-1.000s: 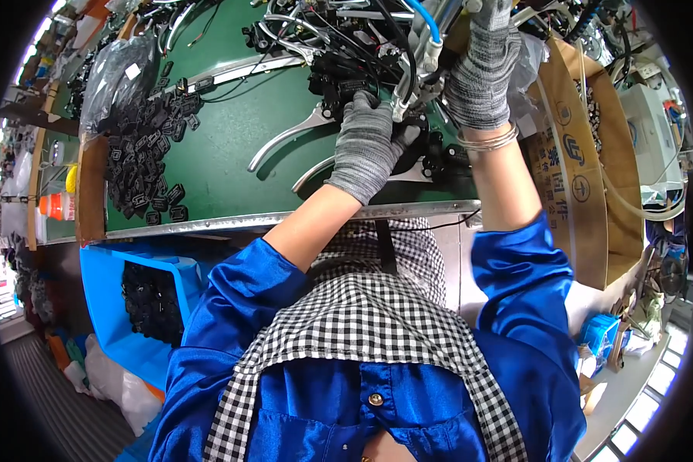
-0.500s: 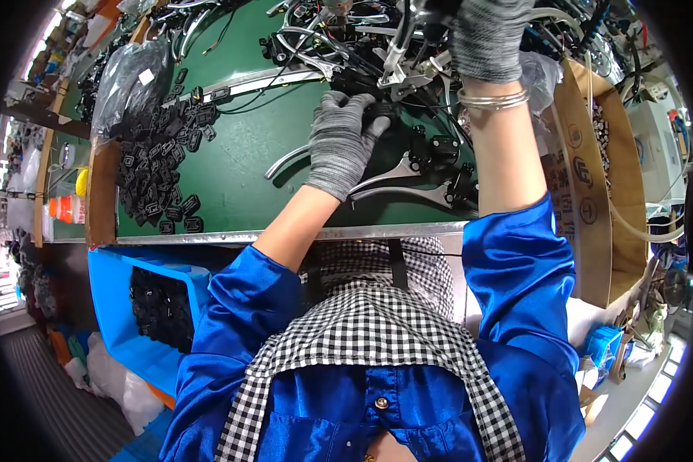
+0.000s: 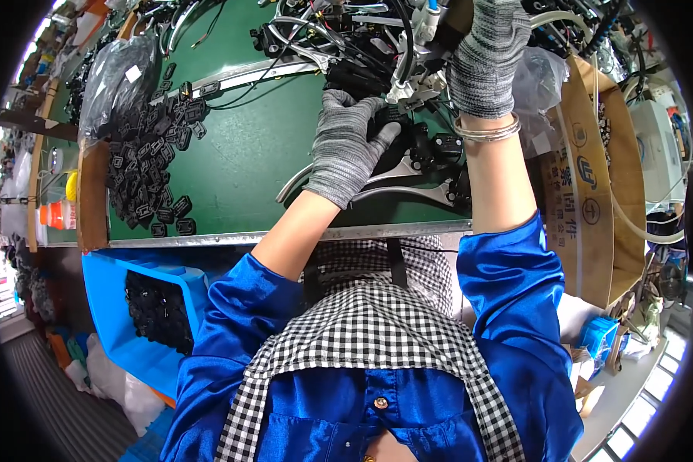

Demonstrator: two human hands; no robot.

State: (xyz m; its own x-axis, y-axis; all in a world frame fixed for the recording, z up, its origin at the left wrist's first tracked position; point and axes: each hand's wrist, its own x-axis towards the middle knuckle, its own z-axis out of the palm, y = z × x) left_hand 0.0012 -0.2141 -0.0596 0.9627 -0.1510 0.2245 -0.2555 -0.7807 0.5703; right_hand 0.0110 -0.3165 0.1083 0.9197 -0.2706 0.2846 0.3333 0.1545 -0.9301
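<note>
My left hand, in a grey knitted glove, is closed around the black body of a brake lever. Its silver lever arm sticks out beside my wrist. Just beyond the fingers stands a white-and-silver metal fixture among cables. My right hand, gloved the same way, reaches up to the top edge beside a dark object; its fingers are hidden or cut off. More brake levers with silver arms and black bodies lie between the two arms.
Small black parts lie heaped on the green table at left, beside a clear plastic bag. Levers and cables crowd the far side. A cardboard box stands right; a blue bin sits below the table's edge.
My right hand has come down, nearer to me. My left hand stays by the fixture, its thumb shifted slightly right. The view has moved a little.
</note>
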